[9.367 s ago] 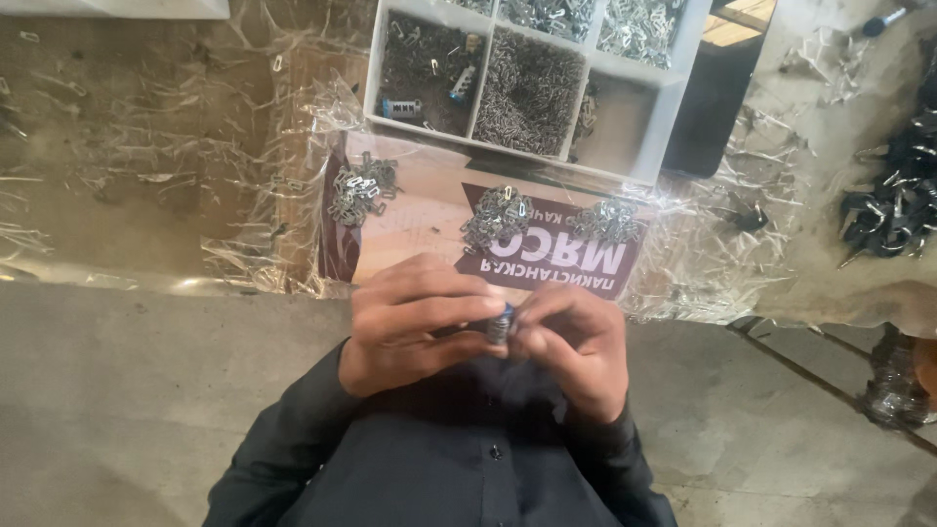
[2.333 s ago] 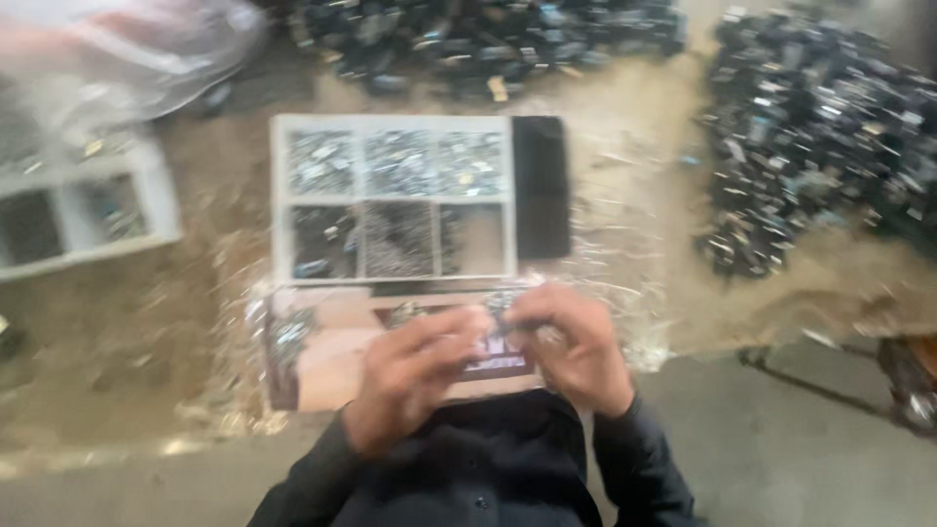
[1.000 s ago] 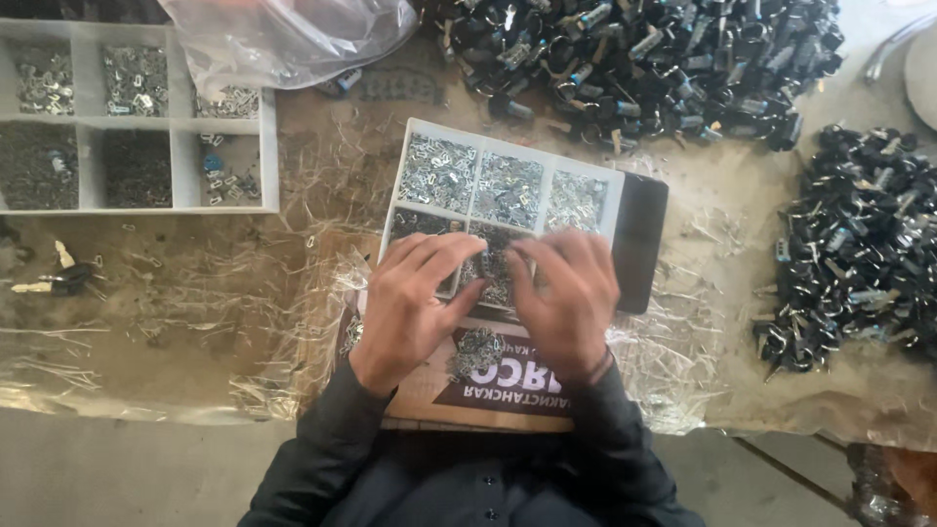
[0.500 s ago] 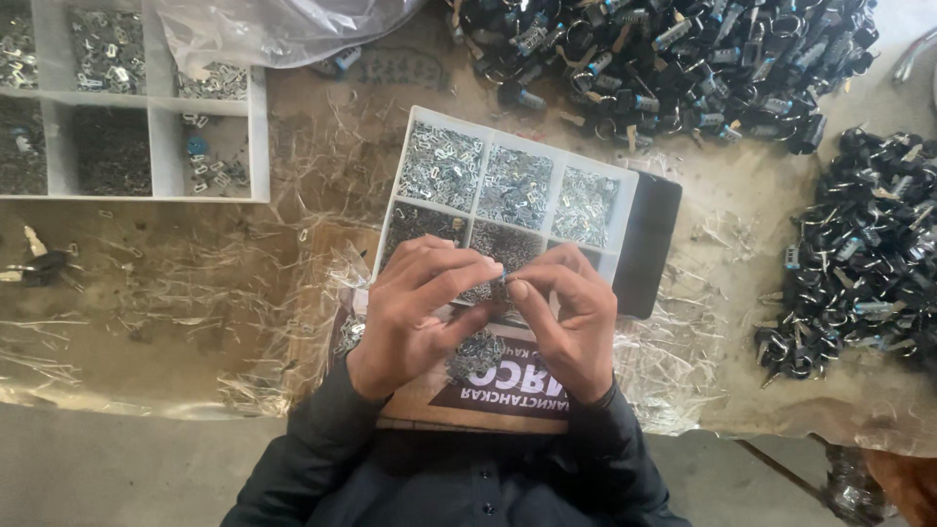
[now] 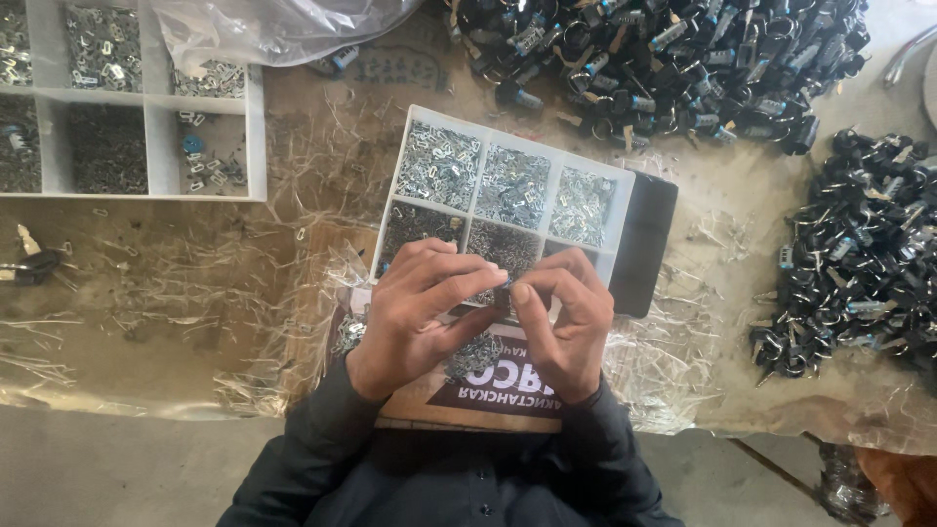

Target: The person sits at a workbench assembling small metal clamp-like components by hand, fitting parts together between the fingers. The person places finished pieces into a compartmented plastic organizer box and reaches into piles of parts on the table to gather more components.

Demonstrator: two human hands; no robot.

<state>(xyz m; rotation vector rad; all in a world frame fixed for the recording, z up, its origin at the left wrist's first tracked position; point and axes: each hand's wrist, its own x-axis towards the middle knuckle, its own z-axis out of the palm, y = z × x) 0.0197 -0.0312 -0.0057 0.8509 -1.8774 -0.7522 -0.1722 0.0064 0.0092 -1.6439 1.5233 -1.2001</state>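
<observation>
Nearest the person, dark sleeves lead up to both hands, which meet over a printed cardboard sheet (image 5: 488, 390) lying on the plastic-covered table (image 5: 195, 293).

The left hand (image 5: 420, 307) is curled, its fingers extended to the right so that the fingertips (image 5: 493, 278) meet those of the right hand (image 5: 566, 317). The right hand is likewise curled, thumb and forefinger pinched together at the meeting point. Whatever small part is pinched between the fingertips is hidden by the fingers; it cannot be determined what either hand grips, or which way that part points.

Directly beneath and just beyond the fingertips lies a white compartment tray (image 5: 508, 210). Its near edge is covered by the hands. Its long axis runs left to right, tilted slightly so the right end sits farther down. The far row holds bright metal pieces, the near row darker, finer pieces; individual shapes are too small to make out. A black flat object (image 5: 644, 244) lies touching the tray's right side.

Loose small metal parts (image 5: 346, 332) rest on the cardboard beside the left wrist.

Farther left, a second white compartment tray (image 5: 146, 102) is cut off by the picture edge. A crumpled clear plastic bag (image 5: 273, 29) lies at the far edge. Piles of black components (image 5: 664, 59) cover the far and right areas of the table.
</observation>
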